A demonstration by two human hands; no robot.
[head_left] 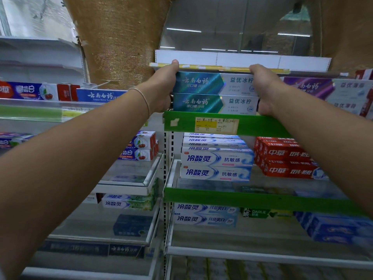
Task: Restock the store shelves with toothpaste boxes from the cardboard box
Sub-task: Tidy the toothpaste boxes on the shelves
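Teal boxes: two teal toothpaste boxes (215, 93) sit one on top of the other, right above the green shelf strip (226, 124).
Left hand: the left hand (162, 89) holds the left end of the two boxes, with the thumb up on top and the fingers curled round the end (the fingertips are hidden behind the boxes).
Right hand: the right hand (263, 87) holds the right end of the same two boxes, with the fingers curled round it.
Wrist: a thin string bracelet (144, 98) goes round the left wrist.
Label: a yellow price tag (217, 125) is stuck on the green shelf strip, just under the teal boxes.
Purple boxes: purple toothpaste boxes (314, 91) stand to the right of the teal boxes, above the same strip.
White and blue boxes: a stack of them (217, 165) lies below the green shelf strip.
Red boxes: red toothpaste boxes (284, 158) lie below the strip too, to the right of the white and blue ones.
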